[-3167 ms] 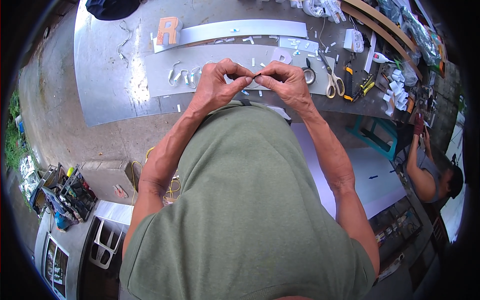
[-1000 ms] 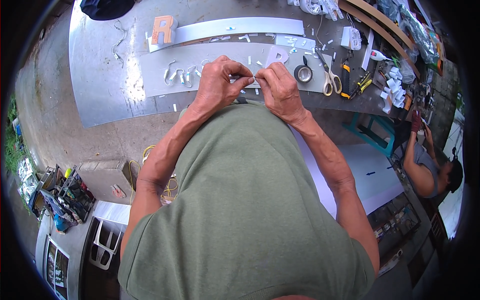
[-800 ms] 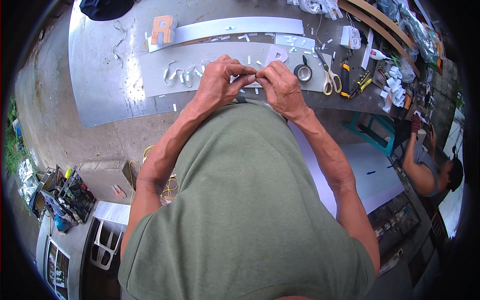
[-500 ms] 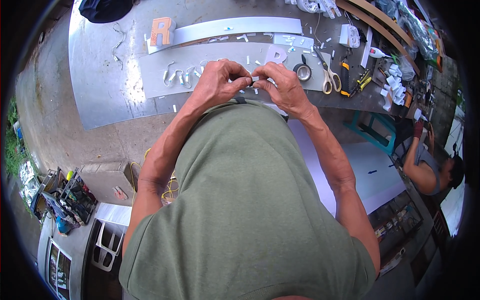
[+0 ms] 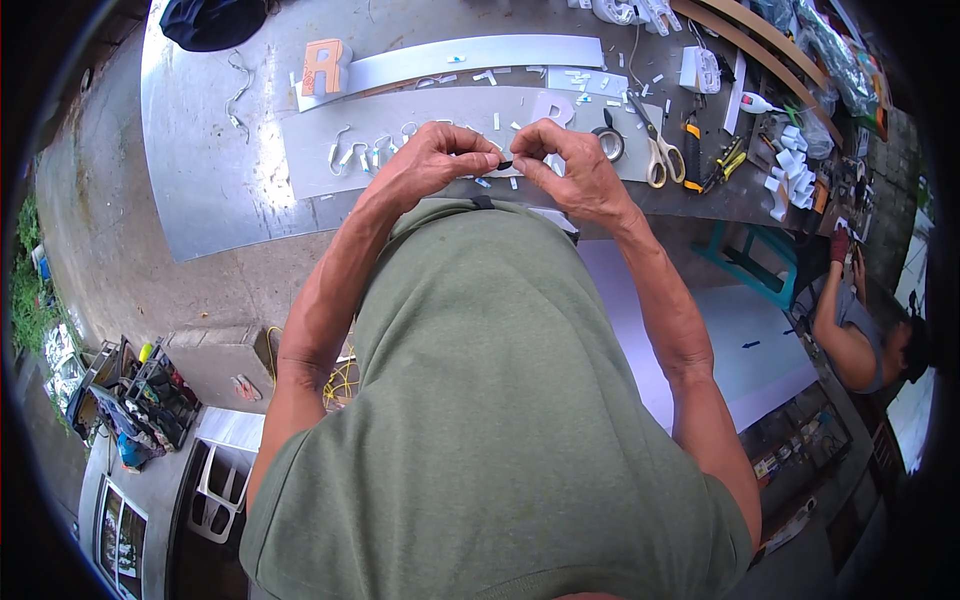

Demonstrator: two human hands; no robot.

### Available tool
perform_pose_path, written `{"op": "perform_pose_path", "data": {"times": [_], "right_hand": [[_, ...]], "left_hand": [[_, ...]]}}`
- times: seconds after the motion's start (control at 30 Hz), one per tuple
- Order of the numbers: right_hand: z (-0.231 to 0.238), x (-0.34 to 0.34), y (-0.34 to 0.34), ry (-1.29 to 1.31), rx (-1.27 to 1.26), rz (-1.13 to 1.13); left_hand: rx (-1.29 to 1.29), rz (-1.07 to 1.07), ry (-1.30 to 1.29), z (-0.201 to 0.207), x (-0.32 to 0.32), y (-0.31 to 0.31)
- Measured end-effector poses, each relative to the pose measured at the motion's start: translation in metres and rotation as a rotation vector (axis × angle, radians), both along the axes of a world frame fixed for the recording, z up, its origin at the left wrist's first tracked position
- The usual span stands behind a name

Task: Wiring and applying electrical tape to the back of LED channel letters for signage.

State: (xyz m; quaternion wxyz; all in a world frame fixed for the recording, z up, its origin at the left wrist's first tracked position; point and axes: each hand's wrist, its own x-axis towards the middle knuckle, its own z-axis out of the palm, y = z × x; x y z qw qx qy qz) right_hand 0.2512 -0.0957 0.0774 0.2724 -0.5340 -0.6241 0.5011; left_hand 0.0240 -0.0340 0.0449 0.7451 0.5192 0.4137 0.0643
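Above the near edge of the metal table, my left hand (image 5: 436,162) and my right hand (image 5: 572,172) face each other. Between them is a small thin black strip (image 5: 506,165), pinched by the fingertips of both. It looks like a bit of tape, though its ends are hidden by the fingers. Beside my left hand lies a wired string of small white light modules (image 5: 362,154). Just right of my right hand is a roll of black tape (image 5: 619,145), with scissors (image 5: 659,165) beyond it. A pale letter-shaped piece (image 5: 553,107) lies behind my right hand.
A letter-shaped block (image 5: 321,68) stands by a long white strip (image 5: 470,55). An orange-and-black cutter (image 5: 692,158), pliers (image 5: 730,163) and curled white pieces (image 5: 795,180) crowd the right. A co-worker (image 5: 848,335) sits far right near a teal stool (image 5: 750,268).
My fingertips have drawn slightly apart, so more of the black strip shows between them. At the far right, the co-worker's hands have shifted slightly.
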Motion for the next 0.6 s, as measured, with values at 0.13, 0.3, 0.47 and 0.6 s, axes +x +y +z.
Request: {"op": "perform_pose_path", "data": {"times": [0.13, 0.3, 0.47, 0.6], "right_hand": [[-0.003, 0.001, 0.002, 0.040, 0.016, 0.020], [-0.003, -0.002, 0.002, 0.057, 0.028, 0.036], [-0.005, -0.005, -0.003, 0.015, 0.056, 0.020], [-0.004, -0.009, -0.003, -0.061, 0.084, 0.042]], "left_hand": [[-0.107, 0.017, -0.065, -0.009, -0.002, 0.000], [-0.357, 0.147, -0.223, -0.024, -0.005, -0.002], [-0.572, 0.228, -0.331, -0.027, -0.006, -0.002], [-0.596, 0.233, -0.319, -0.024, -0.003, -0.002]]}}
